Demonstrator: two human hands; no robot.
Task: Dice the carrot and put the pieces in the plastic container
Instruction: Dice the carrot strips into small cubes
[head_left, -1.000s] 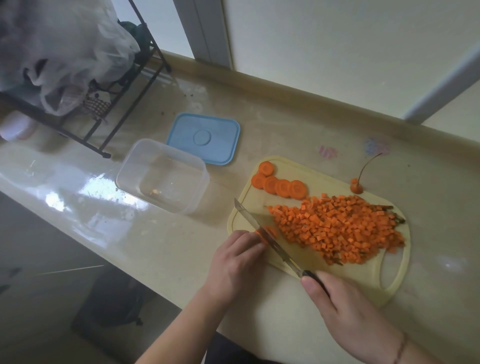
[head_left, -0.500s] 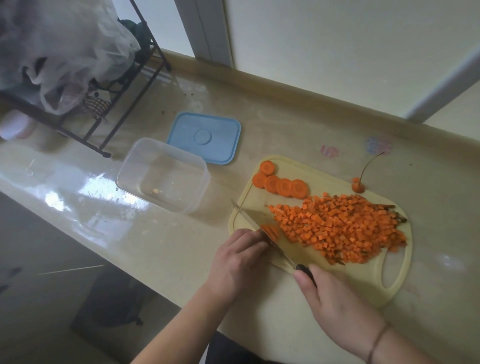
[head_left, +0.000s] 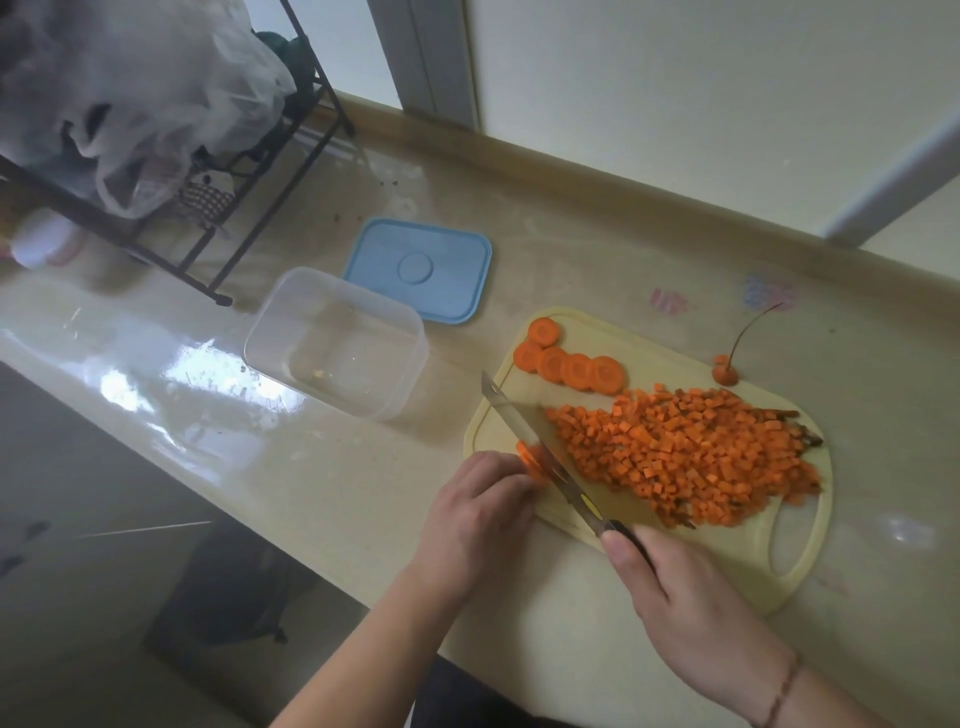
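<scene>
Head view, left grip: the left hand (head_left: 475, 512) curls its fingers round a small stack of carrot slices (head_left: 532, 460) at the near-left corner of the cutting board (head_left: 748, 587).
Head view, right grip: the right hand (head_left: 691, 597) is wrapped round the handle of the knife (head_left: 540, 457).
Key relation: the stack lies just left of the blade, touching it; the left hand is nearer.
Knife axis: handle near, tip pointing away and left.
Diced carrot (head_left: 685, 457): heaped right of the blade.
Plastic container (head_left: 335, 340): on the tabletop left of the board, without carrot.
Uncut rounds (head_left: 571, 364): far-left board edge.
</scene>
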